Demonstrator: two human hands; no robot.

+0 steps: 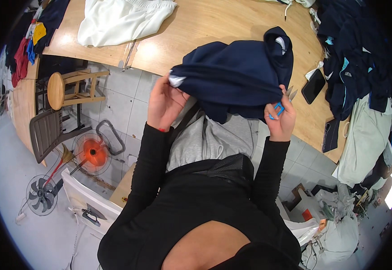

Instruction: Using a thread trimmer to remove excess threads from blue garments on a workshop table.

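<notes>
Navy fabric (232, 67), creased; R hand (282, 120) w/ scissors (278, 107).

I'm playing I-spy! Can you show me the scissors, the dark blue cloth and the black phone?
Scissors (279, 106): head view, on the blue handle.
Dark blue cloth (234, 74): head view, on the middle of the fabric.
Black phone (313, 86): head view, on its dark flat face.

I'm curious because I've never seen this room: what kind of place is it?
Probably a clothes-making workshop: dark garments are heaped at the right, an iron shows at lower left, and the right hand holds blue-handled scissors.
</notes>
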